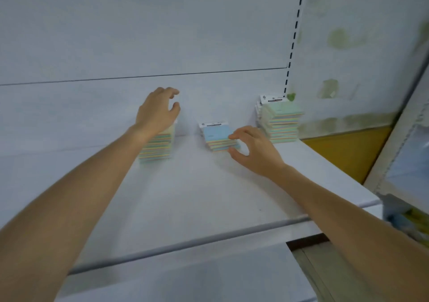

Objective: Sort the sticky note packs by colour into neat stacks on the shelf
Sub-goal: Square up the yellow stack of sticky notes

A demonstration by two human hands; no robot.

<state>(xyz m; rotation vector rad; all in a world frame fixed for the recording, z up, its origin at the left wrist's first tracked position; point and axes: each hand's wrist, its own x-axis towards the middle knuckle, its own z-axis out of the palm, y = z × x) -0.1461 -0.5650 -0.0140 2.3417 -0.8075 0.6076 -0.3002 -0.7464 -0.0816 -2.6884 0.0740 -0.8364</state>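
Three stacks of sticky note packs stand on the white shelf (pixel 185 197). The left stack (pixel 156 147) shows pastel edges, and its top is hidden under my left hand (pixel 157 111). That hand is over it with fingers loosely spread and holds nothing. The middle stack (pixel 216 134) is short, with a blue pack on top. My right hand (pixel 253 149) pinches its right edge, fingertips at the top and thumb at the bottom. The right stack (pixel 282 120) is taller, topped with a green pack, and stands by the shelf's right end.
A white back panel (pixel 139 34) closes the shelf behind the stacks, with a slotted upright (pixel 293 37) at its right. Past the shelf's right end is a stained wall with a yellow band (pixel 348 153). A lower shelf edge (pixel 185 246) runs along the front.
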